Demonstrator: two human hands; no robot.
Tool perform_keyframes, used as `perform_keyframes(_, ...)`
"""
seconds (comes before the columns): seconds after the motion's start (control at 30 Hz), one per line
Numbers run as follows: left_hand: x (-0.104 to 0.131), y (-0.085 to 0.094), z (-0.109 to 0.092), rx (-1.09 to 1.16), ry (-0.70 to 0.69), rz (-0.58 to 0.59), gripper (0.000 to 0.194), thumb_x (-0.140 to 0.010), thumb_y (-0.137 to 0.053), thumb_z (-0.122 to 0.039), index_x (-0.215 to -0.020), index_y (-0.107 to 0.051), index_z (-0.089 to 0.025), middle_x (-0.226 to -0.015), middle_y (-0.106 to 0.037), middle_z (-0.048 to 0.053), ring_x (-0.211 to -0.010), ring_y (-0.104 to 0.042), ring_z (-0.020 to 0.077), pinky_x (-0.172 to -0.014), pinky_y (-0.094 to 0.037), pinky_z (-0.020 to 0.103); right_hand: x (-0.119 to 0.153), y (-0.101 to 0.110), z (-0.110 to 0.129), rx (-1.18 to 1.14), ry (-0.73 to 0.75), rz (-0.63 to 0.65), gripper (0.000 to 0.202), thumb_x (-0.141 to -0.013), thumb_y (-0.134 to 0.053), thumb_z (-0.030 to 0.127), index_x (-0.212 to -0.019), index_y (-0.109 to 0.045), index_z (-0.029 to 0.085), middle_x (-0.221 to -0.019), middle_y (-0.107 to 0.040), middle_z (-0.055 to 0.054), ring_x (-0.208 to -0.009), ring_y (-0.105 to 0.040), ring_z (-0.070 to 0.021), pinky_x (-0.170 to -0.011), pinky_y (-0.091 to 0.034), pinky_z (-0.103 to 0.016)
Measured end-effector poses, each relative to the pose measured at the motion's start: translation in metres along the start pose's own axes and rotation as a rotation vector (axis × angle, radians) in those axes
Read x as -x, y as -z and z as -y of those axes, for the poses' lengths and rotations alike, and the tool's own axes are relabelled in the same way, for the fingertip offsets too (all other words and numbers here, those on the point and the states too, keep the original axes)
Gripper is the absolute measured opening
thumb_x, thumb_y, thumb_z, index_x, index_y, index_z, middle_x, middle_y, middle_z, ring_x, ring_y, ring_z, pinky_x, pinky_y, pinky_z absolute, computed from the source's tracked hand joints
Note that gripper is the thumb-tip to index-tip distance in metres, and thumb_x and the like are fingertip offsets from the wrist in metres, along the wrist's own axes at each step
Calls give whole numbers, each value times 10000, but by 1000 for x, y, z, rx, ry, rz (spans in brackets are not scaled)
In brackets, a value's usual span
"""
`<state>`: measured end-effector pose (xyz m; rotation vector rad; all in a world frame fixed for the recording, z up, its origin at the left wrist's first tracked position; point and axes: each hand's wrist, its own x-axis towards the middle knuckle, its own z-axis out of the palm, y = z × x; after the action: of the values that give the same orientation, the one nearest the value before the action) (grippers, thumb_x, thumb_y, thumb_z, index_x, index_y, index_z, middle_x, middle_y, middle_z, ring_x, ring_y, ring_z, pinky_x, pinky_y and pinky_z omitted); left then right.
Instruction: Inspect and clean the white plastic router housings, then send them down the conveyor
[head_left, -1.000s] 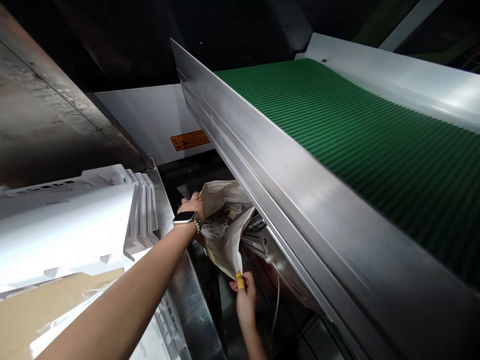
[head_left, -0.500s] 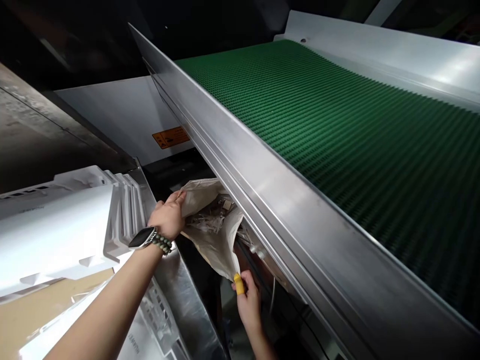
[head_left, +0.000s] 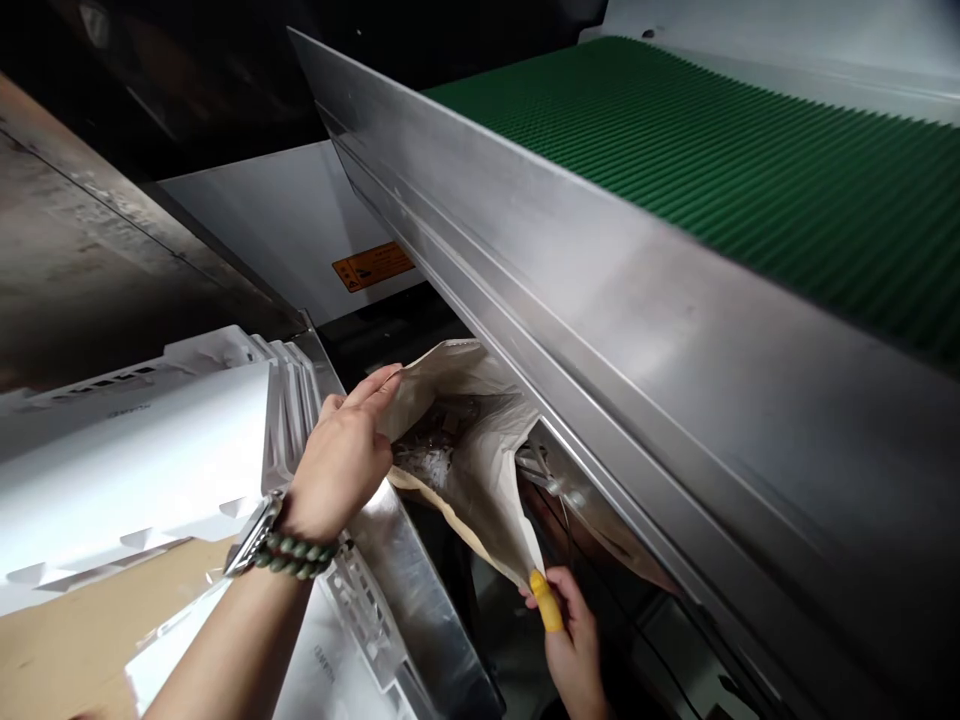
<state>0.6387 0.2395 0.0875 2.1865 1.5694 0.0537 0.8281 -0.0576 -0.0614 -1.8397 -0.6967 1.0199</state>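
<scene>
A pale sack, perhaps paper or woven, hangs with its mouth spread below the side rail of a conveyor. Plastic-looking scraps lie inside it, partly in shadow. My left hand, with a watch and green bead bracelet at the wrist, grips the sack's upper left rim. At the near lower corner, my right hand pinches the edge; its thumb wears a yellow finger cover. The sack's lower part is hidden in the dark.
A metal rail flanks the ribbed green conveyor belt on the right. White molded plastic parts are stacked at left on a metal-edged bench. An orange warning label marks the machine panel behind.
The view has shifted, so the rail and hands appear farther right. The sack's mouth looks wider and more stretched, both hands keeping their hold on it.
</scene>
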Motion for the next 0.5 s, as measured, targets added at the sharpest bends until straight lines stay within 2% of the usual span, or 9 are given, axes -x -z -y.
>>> perform_keyframes(0.13,16,-3,12,30,-9,-7,761,-754,-377,-30,-1499,-472,-155,-1613,-444,-1,-1255,-584,312,-1107,-437,519,5,1,2,81,106,5,166,-963,-588,383,-920,-653,236,-693,-718,-3,-665,-734,-160,-650,-577,-188)
perform_keyframes(0.23,24,-7,21,67,-25,-13,744,-770,-365,-47,-1497,-475,-161,-1609,-450,-7,-1300,-549,320,-1084,-464,517,6,-1,4,137,219,3,112,-965,-578,307,-925,-658,240,-701,-707,6,-635,-714,-138,-640,-569,-163)
perform_keyframes(0.4,26,-9,25,108,-66,-20,732,-783,-353,-63,-1498,-467,-170,-1614,-441,3,-1344,-520,318,-1093,-445,536,3,-2,10,188,365,0,85,-936,-570,207,-961,-643,243,-742,-706,12,-667,-716,-130,-663,-573,-154)
perform_keyframes(0.5,25,-8,26,115,-108,-31,733,-773,-358,-68,-1493,-464,-155,-1619,-433,34,-1354,-520,310,-1074,-452,524,-4,-1,15,225,402,-38,37,-911,-603,206,-909,-623,237,-718,-666,22,-650,-684,-119,-655,-564,-156)
